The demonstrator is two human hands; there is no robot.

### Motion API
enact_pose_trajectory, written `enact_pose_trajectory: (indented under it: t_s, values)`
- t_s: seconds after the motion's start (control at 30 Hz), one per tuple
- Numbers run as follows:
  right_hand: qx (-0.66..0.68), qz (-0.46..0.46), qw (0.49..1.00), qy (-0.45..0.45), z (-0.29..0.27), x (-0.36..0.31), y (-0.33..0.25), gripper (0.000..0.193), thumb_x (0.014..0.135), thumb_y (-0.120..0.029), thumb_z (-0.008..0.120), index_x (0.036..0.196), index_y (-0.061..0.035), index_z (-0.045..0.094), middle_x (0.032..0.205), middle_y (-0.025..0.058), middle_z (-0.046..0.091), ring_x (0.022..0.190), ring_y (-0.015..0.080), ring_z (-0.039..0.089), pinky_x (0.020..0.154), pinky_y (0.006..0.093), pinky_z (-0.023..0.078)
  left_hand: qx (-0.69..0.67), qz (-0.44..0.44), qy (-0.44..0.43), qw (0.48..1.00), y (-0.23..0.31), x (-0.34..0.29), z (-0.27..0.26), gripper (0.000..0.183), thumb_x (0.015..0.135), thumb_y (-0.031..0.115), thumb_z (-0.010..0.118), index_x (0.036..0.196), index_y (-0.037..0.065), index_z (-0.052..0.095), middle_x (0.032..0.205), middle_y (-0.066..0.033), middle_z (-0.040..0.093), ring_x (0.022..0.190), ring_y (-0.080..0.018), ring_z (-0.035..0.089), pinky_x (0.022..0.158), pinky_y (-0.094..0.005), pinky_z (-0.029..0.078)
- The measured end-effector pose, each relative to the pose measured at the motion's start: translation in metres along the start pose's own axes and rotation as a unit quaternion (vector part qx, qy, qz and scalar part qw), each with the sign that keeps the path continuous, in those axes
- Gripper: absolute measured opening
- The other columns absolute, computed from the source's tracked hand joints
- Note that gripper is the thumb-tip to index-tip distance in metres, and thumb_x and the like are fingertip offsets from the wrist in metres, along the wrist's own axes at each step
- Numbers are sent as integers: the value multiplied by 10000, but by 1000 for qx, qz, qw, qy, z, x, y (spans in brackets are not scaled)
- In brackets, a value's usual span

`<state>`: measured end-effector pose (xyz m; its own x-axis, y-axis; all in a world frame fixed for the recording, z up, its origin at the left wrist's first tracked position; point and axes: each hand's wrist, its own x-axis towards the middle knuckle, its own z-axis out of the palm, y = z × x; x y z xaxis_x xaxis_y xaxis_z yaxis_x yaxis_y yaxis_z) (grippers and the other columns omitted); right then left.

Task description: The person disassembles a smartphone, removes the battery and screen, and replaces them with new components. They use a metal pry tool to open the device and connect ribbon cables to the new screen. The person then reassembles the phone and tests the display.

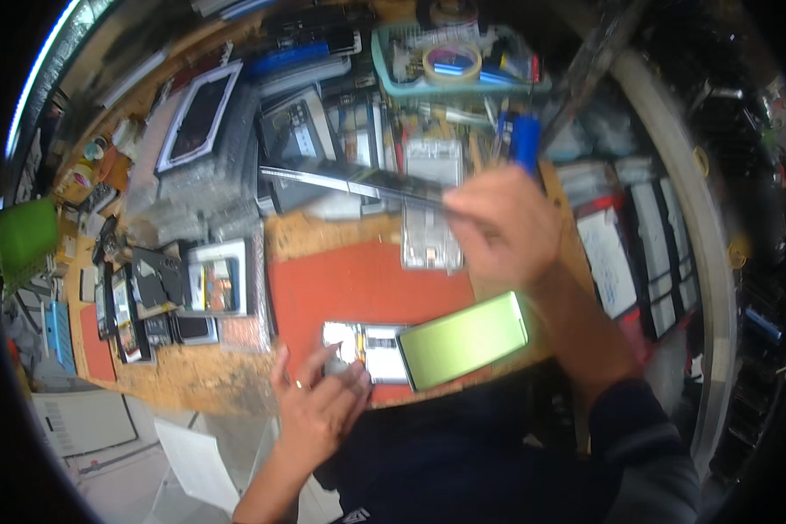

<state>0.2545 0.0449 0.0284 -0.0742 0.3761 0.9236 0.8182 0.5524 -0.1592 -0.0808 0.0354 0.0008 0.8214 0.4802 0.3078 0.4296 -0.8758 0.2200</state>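
An opened phone (384,354) lies on the red mat (358,279) near the bench's front edge, its inner parts bared. My left hand (319,406) rests over its left end, fingers spread and fingertips touching it. Against its right side lies a phone screen (465,341), tilted and lit yellow-green. Raised above the mat, my right hand (506,223) is closed on one end of a thin dark flat panel (358,182). The panel reaches left and is seen nearly edge-on; motion blur hides its exact kind.
Stacked, wrapped phone panels (201,166) stand at the back left. Several phone parts (214,279) crowd the left of the bench. A pale green basket (393,79) with tape and tools sits at the back. Beyond my right arm are boxed panels (607,262).
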Motion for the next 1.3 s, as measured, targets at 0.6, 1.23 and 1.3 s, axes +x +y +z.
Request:
enact_pose_trajectory:
  t_s: [0.6, 1.23, 1.3]
  values:
    - [352, 395, 838, 138, 9, -21, 48, 170, 1058, -9, 654, 1224, 17, 625, 1021, 63, 718, 842, 93, 674, 724, 265, 584, 47, -8, -10, 999, 4, -4, 4, 217, 771, 144, 903, 968, 177, 817, 1085, 62, 776, 1304, -292, 659, 1272, -610, 214]
    - [-147, 290, 941, 90, -7, -29, 68, 178, 925, -32, 672, 1069, -14, 569, 905, 266, 656, 823, 476, 662, 771, 514, 538, 41, -4, -28, 999, 5, -3, 1, 239, 792, 88, 892, 1008, 142, 806, 1115, 20, 794, 1292, -317, 663, 1279, -614, 217]
    - [-165, 341, 925, 28, -9, -29, 64, 242, 922, -57, 661, 1124, -18, 535, 929, 296, 666, 872, 497, 679, 788, 540, 537, 49, -3, -27, 998, 4, -3, 1, 222, 783, 142, 894, 989, 165, 814, 1113, 46, 782, 1300, -304, 657, 1276, -614, 207]
